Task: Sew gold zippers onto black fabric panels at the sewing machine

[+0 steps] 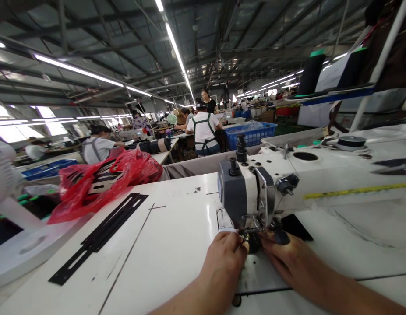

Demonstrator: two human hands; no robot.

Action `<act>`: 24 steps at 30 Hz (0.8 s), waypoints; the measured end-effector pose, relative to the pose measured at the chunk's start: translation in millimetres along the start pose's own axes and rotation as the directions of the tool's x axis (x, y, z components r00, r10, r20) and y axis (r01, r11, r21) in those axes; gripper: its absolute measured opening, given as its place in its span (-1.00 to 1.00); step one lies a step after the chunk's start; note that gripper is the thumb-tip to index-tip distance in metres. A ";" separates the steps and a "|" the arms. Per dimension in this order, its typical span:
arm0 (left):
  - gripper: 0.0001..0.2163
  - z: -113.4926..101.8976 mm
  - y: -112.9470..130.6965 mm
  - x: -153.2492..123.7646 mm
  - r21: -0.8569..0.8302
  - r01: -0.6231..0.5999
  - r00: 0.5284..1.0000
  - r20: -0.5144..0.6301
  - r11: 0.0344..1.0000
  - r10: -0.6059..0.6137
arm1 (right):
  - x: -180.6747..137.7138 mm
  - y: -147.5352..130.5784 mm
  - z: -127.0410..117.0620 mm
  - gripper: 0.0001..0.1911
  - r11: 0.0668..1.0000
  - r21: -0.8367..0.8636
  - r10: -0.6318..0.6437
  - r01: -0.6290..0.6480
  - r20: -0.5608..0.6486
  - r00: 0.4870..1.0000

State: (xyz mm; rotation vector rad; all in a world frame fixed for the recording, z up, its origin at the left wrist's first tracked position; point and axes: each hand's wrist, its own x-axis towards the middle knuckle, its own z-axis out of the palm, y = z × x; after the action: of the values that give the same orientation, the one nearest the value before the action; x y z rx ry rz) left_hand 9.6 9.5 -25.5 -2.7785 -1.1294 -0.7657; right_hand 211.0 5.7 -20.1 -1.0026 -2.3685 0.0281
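My left hand [224, 258], fingers curled, works low at the sewing machine [234, 188]; my right hand [290, 256] opposite, fingertips partly hidden. Grip unclear. Slotted black strips [106, 234] lie leftward on white table [166, 253], near red plastic bag [139, 166]. Blue crate [252, 138], co-workers [203, 131] beyond.

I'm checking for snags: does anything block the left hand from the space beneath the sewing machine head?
Nothing visible does: the left hand has its fingertips beneath the sewing machine head, where small dark parts are hard to tell apart.
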 end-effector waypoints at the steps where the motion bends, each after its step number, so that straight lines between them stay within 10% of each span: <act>1: -0.93 0.9 -0.4 -0.1 -0.004 -0.002 1.000 -0.010 1.000 0.002 | 0.2 -0.2 -0.4 -0.73 1.000 0.008 0.001 -0.001 0.006 1.000; 24: -0.95 6.4 -5.9 1.5 0.010 -0.020 0.997 -0.068 1.000 0.021 | 0.8 4.4 -2.4 -0.77 0.999 0.043 0.010 -0.010 0.012 1.000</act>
State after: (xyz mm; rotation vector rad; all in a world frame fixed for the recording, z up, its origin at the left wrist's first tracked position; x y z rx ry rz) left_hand 9.3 16.2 -31.3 -2.7289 -1.0887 -0.8439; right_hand 214.6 8.9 -18.7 -0.9966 -2.3632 0.0879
